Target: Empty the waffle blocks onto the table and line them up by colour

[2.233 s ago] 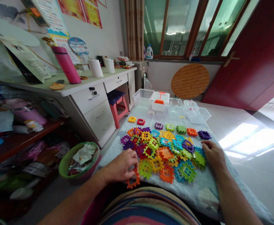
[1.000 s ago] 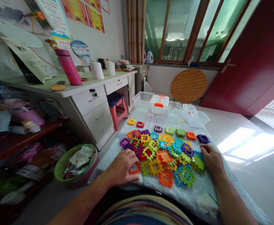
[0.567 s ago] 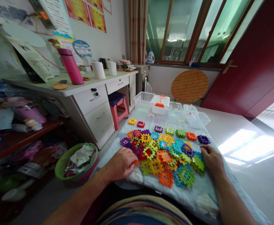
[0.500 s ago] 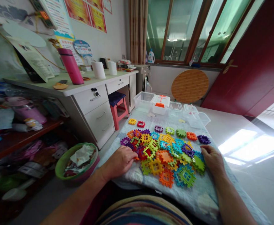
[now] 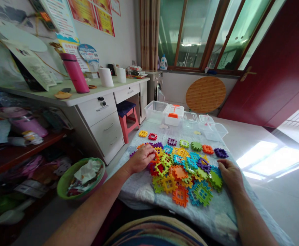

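Resting on plastic building tiles (image 5: 180, 174), right hand (image 5: 229, 174) open, left hand (image 5: 141, 159) unclear whether gripping.

Left hand (image 5: 141, 159) and right hand (image 5: 230, 176) on colourful interlocking plastic tiles (image 5: 180, 174)
Left rests atop the pile; right touches a green tile (image 5: 216, 180).

Here at the centre, the tiles (image 5: 179, 172) are blazing orange, lime, purple and yellow, all square lattice cutouts! Down at six o'clock, the shirt (image 5: 154, 233) is showing stripes; at two, the door (image 5: 274, 58) is glowing deep red; at ten, the flask (image 5: 74, 73) is flashing pink!
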Action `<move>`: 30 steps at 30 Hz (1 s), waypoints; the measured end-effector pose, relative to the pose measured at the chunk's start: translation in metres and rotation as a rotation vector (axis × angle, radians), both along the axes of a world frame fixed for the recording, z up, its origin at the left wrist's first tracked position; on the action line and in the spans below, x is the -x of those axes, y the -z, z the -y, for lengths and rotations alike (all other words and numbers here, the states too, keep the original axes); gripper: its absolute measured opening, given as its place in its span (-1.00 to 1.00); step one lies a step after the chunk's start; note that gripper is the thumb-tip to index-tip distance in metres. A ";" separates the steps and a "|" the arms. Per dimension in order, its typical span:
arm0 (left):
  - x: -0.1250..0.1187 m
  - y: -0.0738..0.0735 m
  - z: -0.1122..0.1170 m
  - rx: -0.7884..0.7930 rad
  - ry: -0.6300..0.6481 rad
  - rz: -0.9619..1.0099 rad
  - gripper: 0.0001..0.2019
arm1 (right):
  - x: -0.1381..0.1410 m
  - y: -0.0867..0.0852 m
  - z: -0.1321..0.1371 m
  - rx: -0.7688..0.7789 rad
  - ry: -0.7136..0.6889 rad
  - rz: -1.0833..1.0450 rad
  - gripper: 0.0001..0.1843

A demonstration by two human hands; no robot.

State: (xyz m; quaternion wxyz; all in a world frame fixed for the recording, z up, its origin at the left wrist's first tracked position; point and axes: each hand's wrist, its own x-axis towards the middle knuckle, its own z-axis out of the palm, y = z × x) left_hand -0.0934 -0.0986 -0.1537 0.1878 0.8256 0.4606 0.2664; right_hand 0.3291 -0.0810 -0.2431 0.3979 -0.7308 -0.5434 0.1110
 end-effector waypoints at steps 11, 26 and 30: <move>0.019 0.033 -0.027 -0.200 -0.356 0.159 -0.78 | 0.002 0.000 0.000 0.000 0.008 -0.017 -0.57; 0.023 0.039 0.003 -0.324 -0.399 0.101 -0.75 | 0.005 -0.003 0.001 0.005 0.017 -0.008 -0.57; -0.011 0.026 0.041 -0.355 0.013 -0.110 -0.53 | 0.005 -0.001 0.000 -0.001 0.009 -0.016 -0.58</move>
